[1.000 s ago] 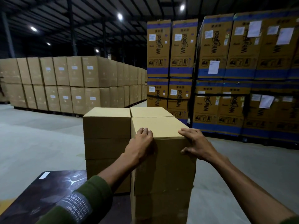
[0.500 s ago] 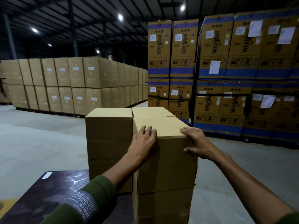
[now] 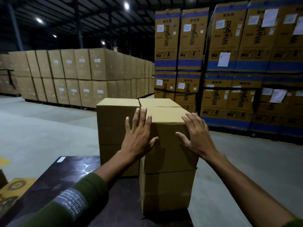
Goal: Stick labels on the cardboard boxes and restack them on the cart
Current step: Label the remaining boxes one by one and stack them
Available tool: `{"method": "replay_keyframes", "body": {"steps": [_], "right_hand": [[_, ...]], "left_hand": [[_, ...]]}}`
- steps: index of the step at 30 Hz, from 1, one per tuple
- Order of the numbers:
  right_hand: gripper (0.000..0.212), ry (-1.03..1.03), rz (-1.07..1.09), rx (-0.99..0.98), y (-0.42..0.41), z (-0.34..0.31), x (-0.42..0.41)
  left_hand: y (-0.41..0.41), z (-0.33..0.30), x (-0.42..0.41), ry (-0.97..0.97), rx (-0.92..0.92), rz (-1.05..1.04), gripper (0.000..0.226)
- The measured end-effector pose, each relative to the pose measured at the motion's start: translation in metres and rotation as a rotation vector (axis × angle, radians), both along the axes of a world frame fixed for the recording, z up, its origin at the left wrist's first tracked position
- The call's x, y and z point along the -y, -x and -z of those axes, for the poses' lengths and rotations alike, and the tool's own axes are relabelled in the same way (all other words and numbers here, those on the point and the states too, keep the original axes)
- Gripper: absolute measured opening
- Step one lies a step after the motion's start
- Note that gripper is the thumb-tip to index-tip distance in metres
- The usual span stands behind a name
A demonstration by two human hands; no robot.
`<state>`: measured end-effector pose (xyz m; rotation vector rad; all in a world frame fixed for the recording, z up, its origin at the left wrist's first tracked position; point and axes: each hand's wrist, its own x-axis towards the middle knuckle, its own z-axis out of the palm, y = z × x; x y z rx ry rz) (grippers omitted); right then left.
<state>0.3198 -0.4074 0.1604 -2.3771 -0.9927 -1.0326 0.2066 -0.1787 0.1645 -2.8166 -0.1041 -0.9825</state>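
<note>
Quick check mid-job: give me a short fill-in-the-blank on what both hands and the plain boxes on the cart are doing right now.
1. Both hands have their fingers ____ rather than curled.
2. The left hand lies over the near ____ corner of the top plain brown cardboard box.
3. The right hand lies against the same box, whose near face shows ____ label.
4. Behind the stack stand tall cartons printed with the word ____.

Missing words: straight; left; no; Whirlpool

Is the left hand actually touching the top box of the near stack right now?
Cannot tell. In the head view the left hand is spread with straight fingers over the near face of the top box, but this angle shows neither contact nor a gap.
</note>
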Motion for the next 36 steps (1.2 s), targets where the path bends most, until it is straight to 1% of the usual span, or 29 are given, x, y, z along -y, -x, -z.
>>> {"method": "replay_keyframes", "body": {"steps": [4, 7, 14, 21, 23, 28, 31, 36], "right_hand": [[0.065, 0.004, -0.057, 0.055, 0.044, 0.022, -0.019], [0.06, 0.018, -0.123, 0.067, 0.077, 0.043, -0.038], [0.053, 0.037, -0.327, -0.001, 0.158, 0.09, -0.109], [0.051, 0.055, -0.556, -0.028, 0.237, 0.099, -0.209], [0.051, 0.082, -0.632, -0.023, 0.264, 0.103, -0.246], [0.052, 0.174, -0.769, -0.08, 0.336, 0.119, -0.339], [0.053, 0.229, -0.868, -0.108, 0.381, 0.127, -0.391], [0.055, 0.281, -0.951, -0.134, 0.438, 0.136, -0.471]], "left_hand": [[0.042, 0.023, -0.011, -0.002, 0.037, -0.032, 0.09], [0.08, 0.044, -0.02, 0.002, 0.025, -0.106, 0.088], [0.188, 0.088, -0.061, -0.022, -0.033, -0.281, 0.088], [0.29, 0.098, -0.125, -0.028, -0.061, -0.487, 0.089], [0.324, 0.101, -0.152, -0.004, -0.088, -0.571, 0.087], [0.415, 0.115, -0.214, 0.016, -0.112, -0.743, 0.083], [0.466, 0.127, -0.252, 0.06, -0.13, -0.84, 0.084], [0.533, 0.146, -0.312, 0.159, -0.155, -0.963, 0.085]]}}
